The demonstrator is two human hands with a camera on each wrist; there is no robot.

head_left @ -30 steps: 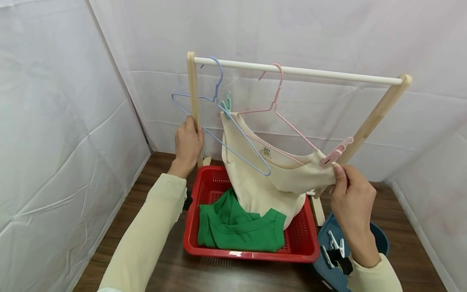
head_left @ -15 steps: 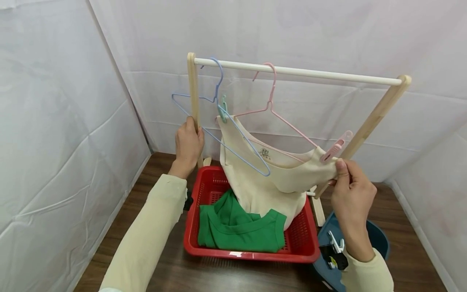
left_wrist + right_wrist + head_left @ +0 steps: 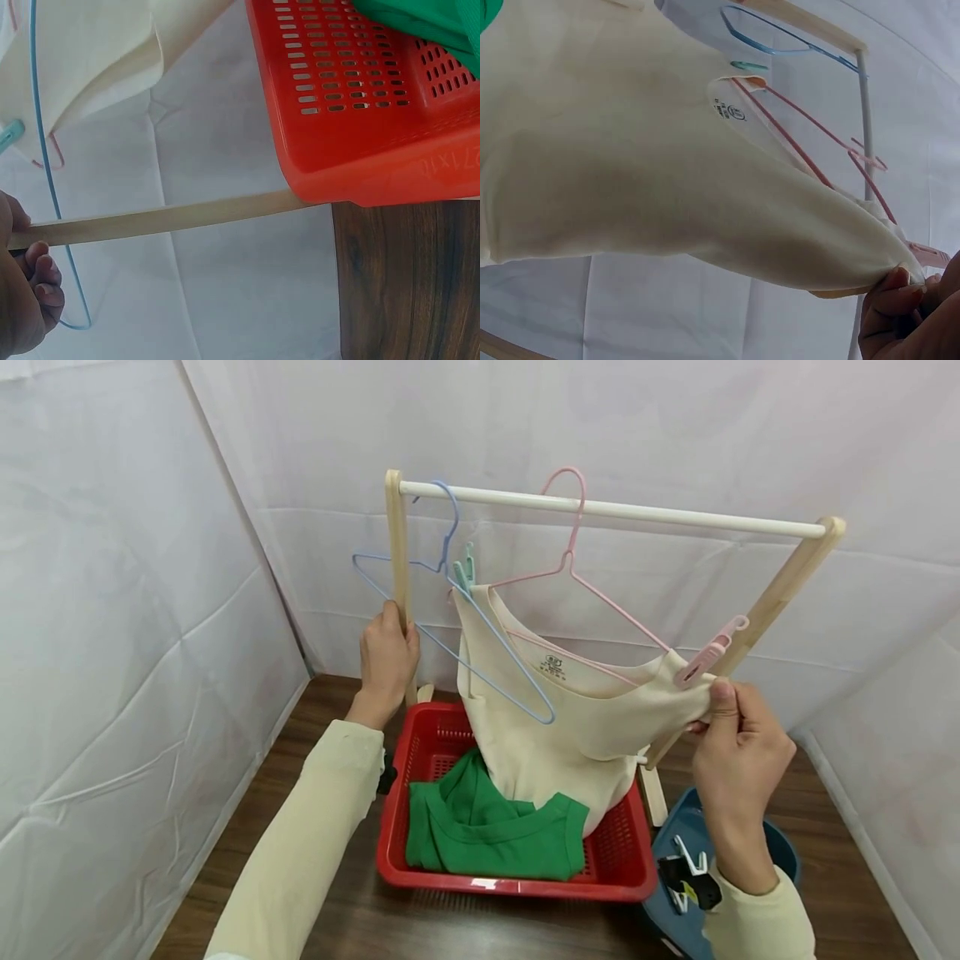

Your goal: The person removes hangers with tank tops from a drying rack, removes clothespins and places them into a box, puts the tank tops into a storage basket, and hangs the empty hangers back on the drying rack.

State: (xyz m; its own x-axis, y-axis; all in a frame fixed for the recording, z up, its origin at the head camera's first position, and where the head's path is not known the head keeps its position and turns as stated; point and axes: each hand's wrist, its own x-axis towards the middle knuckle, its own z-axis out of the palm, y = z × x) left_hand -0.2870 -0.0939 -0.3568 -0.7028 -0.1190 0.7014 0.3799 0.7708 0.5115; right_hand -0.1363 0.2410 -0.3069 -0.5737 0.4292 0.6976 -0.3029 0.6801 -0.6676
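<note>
My left hand (image 3: 389, 656) grips the left wooden post (image 3: 397, 543) of a drying rack; the left wrist view shows fingers curled round it. With my right hand (image 3: 742, 760) I pinch the shoulder edge of a cream shirt (image 3: 555, 752), just below a pink clothespin (image 3: 710, 653). The shirt hangs on a pink hanger (image 3: 572, 560), whose hook is over the white rod (image 3: 660, 512). A mint clothespin (image 3: 465, 568) clips the shirt's other shoulder. In front of the shirt a blue hanger (image 3: 450, 539) hangs bare from the rod. The shirt's lower end lies in the red basket.
A red basket (image 3: 517, 887) stands under the rack on a dark wooden table (image 3: 360, 893), with a folded green shirt (image 3: 495, 827) inside. At its right a blue bin (image 3: 783, 852) holds several clothespins, partly hidden by my right wrist. White cloth walls (image 3: 112, 610) surround the table.
My right hand has moved right and slightly up, pulling the shirt's shoulder. The pink hanger dipped left, then shifted right, and its hook now stands higher above the rod. My left hand stays put.
</note>
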